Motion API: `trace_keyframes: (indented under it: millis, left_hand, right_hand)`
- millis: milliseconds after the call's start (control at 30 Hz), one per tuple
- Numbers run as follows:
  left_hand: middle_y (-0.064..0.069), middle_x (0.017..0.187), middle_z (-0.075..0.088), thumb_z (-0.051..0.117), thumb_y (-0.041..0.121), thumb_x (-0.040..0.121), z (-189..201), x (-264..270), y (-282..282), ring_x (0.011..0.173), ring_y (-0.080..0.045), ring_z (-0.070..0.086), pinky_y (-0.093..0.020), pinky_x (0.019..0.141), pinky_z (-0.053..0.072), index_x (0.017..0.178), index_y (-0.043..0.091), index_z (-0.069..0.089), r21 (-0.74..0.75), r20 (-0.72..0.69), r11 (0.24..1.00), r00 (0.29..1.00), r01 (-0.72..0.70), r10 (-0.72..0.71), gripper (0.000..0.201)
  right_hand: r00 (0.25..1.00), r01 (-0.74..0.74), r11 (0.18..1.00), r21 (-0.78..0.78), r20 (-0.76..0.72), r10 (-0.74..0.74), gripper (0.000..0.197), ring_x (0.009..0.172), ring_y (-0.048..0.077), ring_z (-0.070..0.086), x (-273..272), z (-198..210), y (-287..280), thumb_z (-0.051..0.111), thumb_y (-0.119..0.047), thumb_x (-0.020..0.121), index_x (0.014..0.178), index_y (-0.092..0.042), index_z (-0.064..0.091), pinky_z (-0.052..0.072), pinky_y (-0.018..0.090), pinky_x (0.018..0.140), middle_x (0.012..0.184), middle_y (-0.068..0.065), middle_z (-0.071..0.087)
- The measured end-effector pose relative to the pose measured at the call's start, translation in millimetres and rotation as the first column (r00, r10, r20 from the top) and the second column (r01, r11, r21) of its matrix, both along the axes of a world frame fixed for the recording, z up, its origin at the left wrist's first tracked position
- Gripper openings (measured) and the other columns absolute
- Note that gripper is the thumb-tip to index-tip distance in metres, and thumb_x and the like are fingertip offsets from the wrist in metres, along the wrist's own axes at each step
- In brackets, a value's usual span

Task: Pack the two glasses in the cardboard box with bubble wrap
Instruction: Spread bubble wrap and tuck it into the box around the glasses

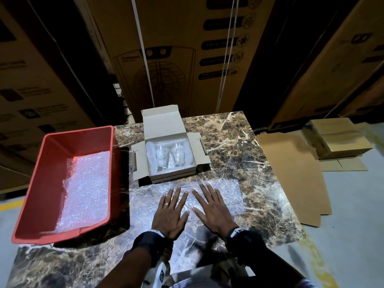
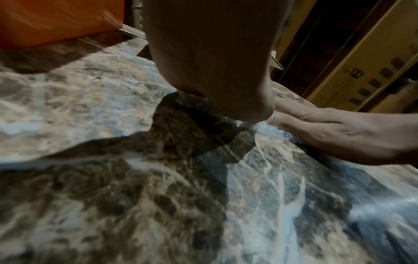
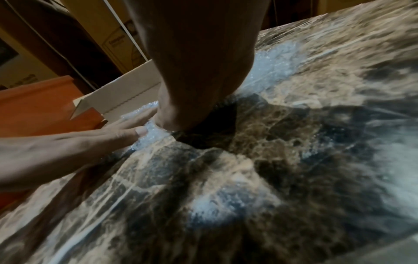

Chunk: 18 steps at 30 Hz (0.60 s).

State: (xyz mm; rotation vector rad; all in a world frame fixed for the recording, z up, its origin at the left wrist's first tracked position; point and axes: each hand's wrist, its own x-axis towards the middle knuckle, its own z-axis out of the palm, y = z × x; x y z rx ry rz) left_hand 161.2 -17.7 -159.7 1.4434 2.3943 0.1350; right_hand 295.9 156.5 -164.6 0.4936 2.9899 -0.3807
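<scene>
An open cardboard box (image 1: 199,150) sits at the middle of the marble table (image 1: 239,142), lid and side flaps spread. Inside it two clear glasses (image 1: 162,157) (image 1: 178,153) lie side by side on bubble wrap. A flat sheet of bubble wrap (image 1: 226,194) lies on the table in front of the box. My left hand (image 1: 171,210) and right hand (image 1: 212,210) press flat on that sheet, fingers straight and spread. The left wrist view shows my right hand (image 2: 334,132) on the sheet; the right wrist view shows my left hand (image 3: 74,142) beside the box (image 3: 122,96).
A red plastic bin (image 1: 52,173) holding more bubble wrap (image 1: 85,190) stands at the table's left edge. Flat cardboard (image 1: 291,169) and stacked boxes (image 1: 336,138) lie on the floor to the right. Tall cartons (image 1: 176,48) rise behind the table.
</scene>
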Motion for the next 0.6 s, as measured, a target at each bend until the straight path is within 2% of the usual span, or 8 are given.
trace_keyframes:
  millis: [100,200,267,333,433,600]
  left_hand:
    - [0.002,0.172,0.0,0.021,0.064,0.104,0,-1,-4,0.159,-0.027,0.0,-0.046,0.124,-0.007,0.164,0.038,0.006,-0.006,-0.005,0.999,0.999,-0.032,0.032,0.067]
    - [0.006,0.169,-0.02,0.018,0.068,0.102,4,-2,-6,0.156,-0.022,-0.02,-0.046,0.124,-0.014,0.161,0.046,-0.008,-0.017,-0.003,0.998,0.998,-0.067,0.067,0.068]
    - [0.008,0.166,-0.027,0.016,0.07,0.101,6,-1,-6,0.154,-0.019,-0.026,-0.047,0.124,-0.016,0.16,0.045,-0.012,-0.022,-0.003,0.996,0.996,-0.085,0.085,0.07]
    - [0.009,0.166,-0.027,0.015,0.071,0.099,8,-1,-5,0.155,-0.018,-0.026,-0.047,0.124,-0.015,0.161,0.04,-0.012,-0.026,-0.009,0.995,0.995,-0.101,0.101,0.074]
    - [0.011,0.166,-0.027,0.016,0.072,0.099,7,-2,-6,0.155,-0.016,-0.025,-0.048,0.124,-0.013,0.161,0.039,-0.013,-0.026,-0.027,0.995,0.995,-0.097,0.097,0.076]
    - [0.011,0.17,-0.013,0.022,0.074,0.098,3,-2,-7,0.157,-0.017,-0.015,-0.049,0.124,-0.008,0.163,0.04,0.001,0.026,-0.007,0.993,0.994,-0.112,0.113,0.077]
  right_hand:
    - [1.0,0.017,1.0,0.006,0.019,-0.017,0.068,0.158,0.026,0.006,5,2,3,0.023,-0.068,0.104,0.163,-0.036,0.014,0.005,0.05,0.124,0.171,0.001,0.007]
    - [0.998,0.053,0.999,0.004,0.025,-0.053,0.072,0.158,0.021,-0.009,14,2,10,0.022,-0.073,0.101,0.163,-0.04,0.004,-0.004,0.047,0.126,0.171,-0.001,-0.007]
    - [0.997,0.075,0.997,0.001,0.026,-0.075,0.075,0.157,0.02,-0.012,20,2,17,0.021,-0.076,0.1,0.162,-0.039,0.0,-0.005,0.047,0.126,0.171,-0.003,-0.01]
    - [0.995,0.086,0.996,0.016,0.039,-0.087,0.078,0.158,0.021,-0.009,26,3,24,0.019,-0.078,0.098,0.163,-0.038,0.002,-0.002,0.049,0.125,0.171,-0.004,-0.009]
    - [0.987,0.142,0.99,0.016,0.075,-0.143,0.081,0.156,0.017,-0.016,37,6,38,0.014,-0.083,0.095,0.162,-0.041,-0.003,-0.005,0.049,0.126,0.169,-0.007,-0.015]
    - [0.981,0.163,0.987,0.017,0.107,-0.164,0.083,0.156,0.014,-0.018,50,9,52,0.01,-0.083,0.094,0.161,-0.039,-0.008,-0.004,0.048,0.126,0.168,-0.008,-0.021]
